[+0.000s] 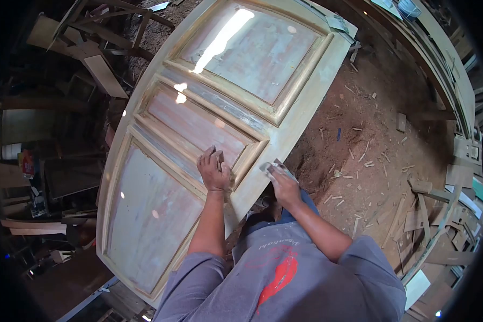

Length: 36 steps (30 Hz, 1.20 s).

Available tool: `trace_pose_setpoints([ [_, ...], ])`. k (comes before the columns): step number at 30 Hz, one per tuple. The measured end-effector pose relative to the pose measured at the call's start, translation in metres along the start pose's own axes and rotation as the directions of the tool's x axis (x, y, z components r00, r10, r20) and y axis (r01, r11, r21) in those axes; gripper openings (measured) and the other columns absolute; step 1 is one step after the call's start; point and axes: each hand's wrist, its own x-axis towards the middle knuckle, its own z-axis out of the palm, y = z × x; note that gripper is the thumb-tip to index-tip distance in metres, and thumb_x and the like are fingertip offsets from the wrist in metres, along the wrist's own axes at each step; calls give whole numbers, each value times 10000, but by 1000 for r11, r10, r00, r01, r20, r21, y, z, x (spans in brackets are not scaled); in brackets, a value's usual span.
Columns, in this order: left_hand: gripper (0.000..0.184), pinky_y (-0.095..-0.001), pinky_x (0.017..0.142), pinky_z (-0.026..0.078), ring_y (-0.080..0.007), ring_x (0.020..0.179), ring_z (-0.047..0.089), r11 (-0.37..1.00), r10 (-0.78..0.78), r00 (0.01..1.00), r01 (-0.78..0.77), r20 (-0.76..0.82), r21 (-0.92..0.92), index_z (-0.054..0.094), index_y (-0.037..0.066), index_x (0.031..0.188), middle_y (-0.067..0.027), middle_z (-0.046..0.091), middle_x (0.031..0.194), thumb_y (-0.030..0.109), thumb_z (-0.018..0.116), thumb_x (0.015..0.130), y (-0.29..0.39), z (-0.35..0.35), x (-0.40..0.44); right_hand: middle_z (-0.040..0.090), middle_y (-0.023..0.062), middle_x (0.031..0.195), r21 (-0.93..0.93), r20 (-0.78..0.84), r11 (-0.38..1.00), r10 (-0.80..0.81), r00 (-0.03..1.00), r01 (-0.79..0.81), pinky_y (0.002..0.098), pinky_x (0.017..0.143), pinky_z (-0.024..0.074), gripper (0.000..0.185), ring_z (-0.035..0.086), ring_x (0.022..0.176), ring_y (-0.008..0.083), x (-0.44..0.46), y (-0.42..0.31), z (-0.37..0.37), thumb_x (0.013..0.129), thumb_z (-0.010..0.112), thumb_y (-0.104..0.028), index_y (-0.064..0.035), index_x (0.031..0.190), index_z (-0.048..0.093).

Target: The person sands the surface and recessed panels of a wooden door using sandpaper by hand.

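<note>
A large pale wooden door (316,91) with three framed, moulded panels lies in front of me. My left hand (213,170) rests over the lower moulding of the narrow middle panel (198,121), its fingers bent and slightly apart, with nothing visible in it. At the door's near right edge is my right hand (284,185), its fingers closed on a whitish, dusty pad (271,169). The pad is partly hidden by the fingers, and its material is hard to make out.
Wood offcuts (366,155) lie scattered on the brown dirt floor (338,129) to the right. A long curved workpiece (440,59) stands at the upper right. Wooden frames and boards (104,75) crowd the left side.
</note>
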Motion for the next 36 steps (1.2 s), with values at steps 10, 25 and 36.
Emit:
trace_pose_setpoints([
  [10, 675, -554, 1368, 290, -475, 1597, 416, 983, 175, 947, -153, 271, -99, 547, 1, 1566, -300, 471, 1684, 248, 717, 961, 111, 37, 18, 783, 297, 1171, -24, -240, 979, 191, 952, -202, 491, 937, 596, 269, 766, 1090, 469, -22, 76, -107, 1116, 672, -180, 34, 1240, 776],
  [25, 794, -504, 1375, 303, -439, 1649, 355, 958, 219, 880, -275, 421, 77, 445, -54, 1627, -297, 418, 1727, 191, 702, 916, 143, 54, 1, 767, 283, 1119, 43, -119, 991, 134, 984, -130, 510, 870, 593, 245, 745, 1023, 492, -1, 59, -125, 1103, 684, -176, 24, 1219, 763],
  [36, 868, -483, 1353, 348, -431, 1623, 397, 990, 113, 920, -74, 375, -116, 428, 29, 1653, -275, 439, 1721, 226, 756, 874, 129, 38, -7, 777, 266, 1181, -17, -38, 999, -46, 998, 46, 536, 938, 601, 277, 751, 1089, 466, 58, 34, -77, 1073, 697, -165, -8, 1293, 760],
])
